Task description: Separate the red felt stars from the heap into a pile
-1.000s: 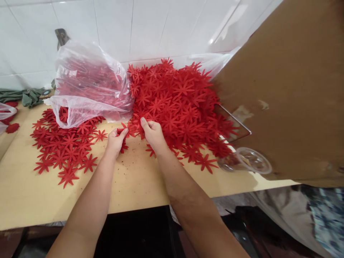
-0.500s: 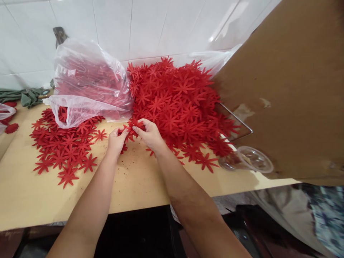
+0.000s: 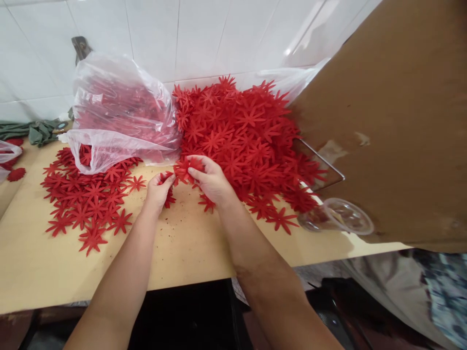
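Between thumb and fingers, my left hand grips dark red petal pieces above the table. My right hand, just to its right, is closed on a brighter red flower piece with several narrow petals. The two held pieces are close together; whether they touch I cannot tell. Behind and right of my right hand rises a big heap of bright red flower pieces. Left of my left hand spreads a lower pile of darker red flower pieces. My fingers partly cover what they hold.
A clear plastic bag full of red pieces stands against the tiled wall. To the right are a large cardboard sheet, a bent metal wire and a clear plastic cup on its side. Green cloth lies far left.
My right hand has moved a little to the right, apart from my left hand, with the bright red flower piece in it. My left hand has barely moved.
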### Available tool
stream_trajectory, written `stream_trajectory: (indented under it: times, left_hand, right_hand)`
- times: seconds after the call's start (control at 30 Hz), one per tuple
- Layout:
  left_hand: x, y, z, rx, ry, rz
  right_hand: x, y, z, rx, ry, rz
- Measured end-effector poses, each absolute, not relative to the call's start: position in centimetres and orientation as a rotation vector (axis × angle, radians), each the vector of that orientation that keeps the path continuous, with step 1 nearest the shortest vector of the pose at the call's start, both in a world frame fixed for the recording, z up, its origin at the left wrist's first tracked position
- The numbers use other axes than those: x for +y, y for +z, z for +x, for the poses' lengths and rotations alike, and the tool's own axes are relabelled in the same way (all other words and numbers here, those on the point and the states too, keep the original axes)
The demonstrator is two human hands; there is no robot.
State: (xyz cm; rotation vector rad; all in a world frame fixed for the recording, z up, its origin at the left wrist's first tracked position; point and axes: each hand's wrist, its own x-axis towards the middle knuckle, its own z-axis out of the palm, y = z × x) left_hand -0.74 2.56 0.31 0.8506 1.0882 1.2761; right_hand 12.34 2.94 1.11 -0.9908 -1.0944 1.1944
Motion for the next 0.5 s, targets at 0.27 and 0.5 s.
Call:
stream_trajectory:
  times: [0.27,0.5]
  left_hand:
    - [2.5,0.2,-0.8,0.972,1.274,0.793]
    - [2.2,0.6,-1.3,0.868,1.139,0.707]
  right_hand:
    - [2.4,0.8,11.4,-1.358,1.336,-1.077]
    - [3.1,1.8,14.8,-1.286,0.522,-1.331]
